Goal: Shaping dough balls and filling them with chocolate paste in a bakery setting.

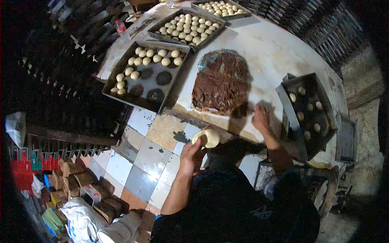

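My left hand (190, 157) is closed round the edge of a round, flattened piece of pale dough (206, 138), held up in front of the table's near edge. My right hand (261, 118) is over the white table, just right of a big slab of dark brown paste (221, 87). Its fingers look partly spread, and I make out nothing in them. The paste has a rough, chunky surface, and a bluish-green patch shows at its far left corner.
Left of the paste stands a dark tray (156, 87) with dough balls along two sides. Beyond it are a fuller tray (184, 28) and another tray (221, 8). A dark tray (310, 117) at right holds several dough pieces. Cardboard boxes (73, 178) and a white sack (83, 216) lie lower left.
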{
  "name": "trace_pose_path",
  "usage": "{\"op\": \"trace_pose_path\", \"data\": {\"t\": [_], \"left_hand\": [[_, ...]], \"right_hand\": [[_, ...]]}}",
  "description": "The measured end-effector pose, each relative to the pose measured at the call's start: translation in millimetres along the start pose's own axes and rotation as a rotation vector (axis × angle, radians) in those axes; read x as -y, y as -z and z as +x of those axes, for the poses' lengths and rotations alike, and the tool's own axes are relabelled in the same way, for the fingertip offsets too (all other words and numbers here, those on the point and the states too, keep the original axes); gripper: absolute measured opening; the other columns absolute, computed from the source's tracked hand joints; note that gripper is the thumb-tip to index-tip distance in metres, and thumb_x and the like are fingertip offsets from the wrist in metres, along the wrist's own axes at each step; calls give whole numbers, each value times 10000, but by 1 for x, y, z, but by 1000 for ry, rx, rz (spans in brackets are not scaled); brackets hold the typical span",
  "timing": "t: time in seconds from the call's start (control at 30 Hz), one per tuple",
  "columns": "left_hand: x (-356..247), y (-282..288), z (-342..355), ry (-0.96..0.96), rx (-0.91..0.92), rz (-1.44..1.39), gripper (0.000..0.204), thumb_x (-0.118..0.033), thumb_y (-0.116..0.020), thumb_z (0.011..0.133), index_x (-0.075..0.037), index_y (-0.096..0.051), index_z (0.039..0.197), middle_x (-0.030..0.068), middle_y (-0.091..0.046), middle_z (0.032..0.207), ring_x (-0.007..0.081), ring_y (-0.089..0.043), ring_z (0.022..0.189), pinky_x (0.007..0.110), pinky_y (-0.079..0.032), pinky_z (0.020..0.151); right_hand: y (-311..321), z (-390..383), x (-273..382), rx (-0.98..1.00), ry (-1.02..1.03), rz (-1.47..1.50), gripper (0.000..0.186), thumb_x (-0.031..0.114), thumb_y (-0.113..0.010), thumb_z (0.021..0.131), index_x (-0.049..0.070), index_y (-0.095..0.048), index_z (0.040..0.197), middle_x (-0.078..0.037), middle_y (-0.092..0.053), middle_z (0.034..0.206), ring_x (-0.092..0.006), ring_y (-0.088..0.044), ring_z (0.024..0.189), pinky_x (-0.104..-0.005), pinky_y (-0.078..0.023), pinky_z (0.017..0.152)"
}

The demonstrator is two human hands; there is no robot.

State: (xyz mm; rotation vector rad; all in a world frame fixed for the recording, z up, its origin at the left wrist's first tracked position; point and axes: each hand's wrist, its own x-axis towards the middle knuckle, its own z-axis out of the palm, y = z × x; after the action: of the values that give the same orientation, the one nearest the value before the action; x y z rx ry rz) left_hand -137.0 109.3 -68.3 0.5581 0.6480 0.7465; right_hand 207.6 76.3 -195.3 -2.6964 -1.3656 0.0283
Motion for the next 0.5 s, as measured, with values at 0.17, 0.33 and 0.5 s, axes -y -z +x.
{"op": "trace_pose_path", "data": {"t": [0.17, 0.33, 0.5], "left_hand": [[-26, -2, 43, -163, -79, 39, 540, -184, -529, 963, 16, -382, 1442, 111, -448, 1436, 264, -493, 1275, 445, -402, 1075], [-26, -4, 97, -213, -104, 11, 525, -205, -526, 969, 27, -402, 1423, 149, -534, 1333, 270, -554, 1195, 440, -435, 1054], [0, -32, 135, -172, -172, 1, 309, -143, -563, 960, 11, -551, 1228, 149, -601, 1241, 270, -587, 1145, 452, -443, 1047]], "right_hand": [[-25, -4, -44, 110, 425, -82, 476, 57, -578, 850, 80, -500, 1319, -232, -579, 1086, -407, -516, 1055, -472, -405, 927], [-13, 16, -49, -265, 285, 471, 313, 50, -545, 874, 44, -569, 1186, -233, -559, 862, -437, -558, 747, -502, -446, 644], [-15, 43, -50, 23, 249, 82, 227, 62, -616, 775, 144, -635, 985, -76, -590, 843, -282, -629, 819, -423, -483, 643]]}}
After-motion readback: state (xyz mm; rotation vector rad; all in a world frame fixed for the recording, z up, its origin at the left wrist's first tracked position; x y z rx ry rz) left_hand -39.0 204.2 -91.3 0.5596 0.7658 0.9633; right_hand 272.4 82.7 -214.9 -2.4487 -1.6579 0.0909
